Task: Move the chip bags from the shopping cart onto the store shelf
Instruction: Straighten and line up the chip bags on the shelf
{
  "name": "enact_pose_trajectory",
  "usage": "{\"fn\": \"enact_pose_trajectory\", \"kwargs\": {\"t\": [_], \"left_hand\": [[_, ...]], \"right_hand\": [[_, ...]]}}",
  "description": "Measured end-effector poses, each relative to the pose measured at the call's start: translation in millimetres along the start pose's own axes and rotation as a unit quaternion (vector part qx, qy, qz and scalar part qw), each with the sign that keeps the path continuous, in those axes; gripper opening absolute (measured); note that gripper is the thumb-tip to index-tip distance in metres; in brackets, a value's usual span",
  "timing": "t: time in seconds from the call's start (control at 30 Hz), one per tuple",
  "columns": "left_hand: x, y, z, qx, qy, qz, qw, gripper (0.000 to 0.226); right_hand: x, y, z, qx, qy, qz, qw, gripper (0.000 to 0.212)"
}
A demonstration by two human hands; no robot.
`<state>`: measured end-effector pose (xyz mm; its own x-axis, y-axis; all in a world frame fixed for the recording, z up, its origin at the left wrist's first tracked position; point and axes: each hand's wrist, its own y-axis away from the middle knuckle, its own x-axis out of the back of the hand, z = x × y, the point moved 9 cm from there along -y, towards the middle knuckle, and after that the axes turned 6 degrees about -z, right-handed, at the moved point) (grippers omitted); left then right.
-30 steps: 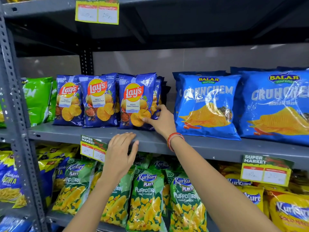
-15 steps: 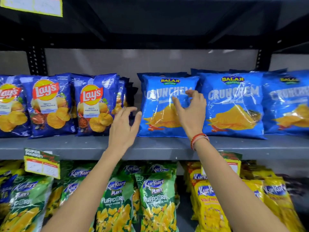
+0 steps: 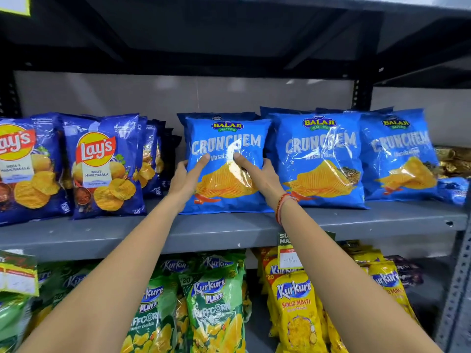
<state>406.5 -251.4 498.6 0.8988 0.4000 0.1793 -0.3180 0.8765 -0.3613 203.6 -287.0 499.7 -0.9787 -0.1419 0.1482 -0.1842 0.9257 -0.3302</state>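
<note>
A light blue Crunchem chip bag (image 3: 224, 138) stands upright on the grey shelf (image 3: 216, 231), leftmost of a row of three. My left hand (image 3: 187, 178) grips its left edge, thumb across the front. My right hand (image 3: 260, 174), with a red wrist thread, grips its right side, thumb on the front. Two more Crunchem bags (image 3: 318, 159) (image 3: 400, 154) stand to the right. Dark blue Lay's bags (image 3: 104, 166) stand in rows to the left. The shopping cart is out of view.
The shelf below holds green Kurkure Puffcorn bags (image 3: 211, 309) and yellow Kurkure bags (image 3: 293, 309). Price tags (image 3: 17, 275) hang on the shelf edge. A steel upright (image 3: 456, 289) stands at the right, and another shelf board (image 3: 229, 26) is overhead.
The view shifted right from the Lay's bags to the Crunchem bags. Both hands moved from the Lay's bag and shelf edge onto the leftmost Crunchem bag and closed on its sides.
</note>
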Motion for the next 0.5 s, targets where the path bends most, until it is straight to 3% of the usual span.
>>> {"fn": "enact_pose_trajectory", "kwargs": {"t": [0.17, 0.3, 0.4, 0.5], "left_hand": [[3, -1, -2, 0.007, 0.105, -0.037, 0.994, 0.089], [9, 1, 14, -0.069, 0.146, 0.001, 0.987, 0.039], [12, 3, 20, -0.099, 0.143, 0.007, 0.985, 0.050], [4, 2, 11, -0.075, 0.127, -0.020, 0.989, 0.057]], "right_hand": [[-1, -9, -2, 0.013, -0.036, 0.022, 0.999, 0.099], [-2, -12, -20, 0.065, -0.056, 0.013, 0.996, 0.084], [-2, -17, -22, 0.090, -0.064, 0.007, 0.994, 0.077], [-3, -18, -10, 0.076, -0.066, 0.002, 0.995, 0.079]]}}
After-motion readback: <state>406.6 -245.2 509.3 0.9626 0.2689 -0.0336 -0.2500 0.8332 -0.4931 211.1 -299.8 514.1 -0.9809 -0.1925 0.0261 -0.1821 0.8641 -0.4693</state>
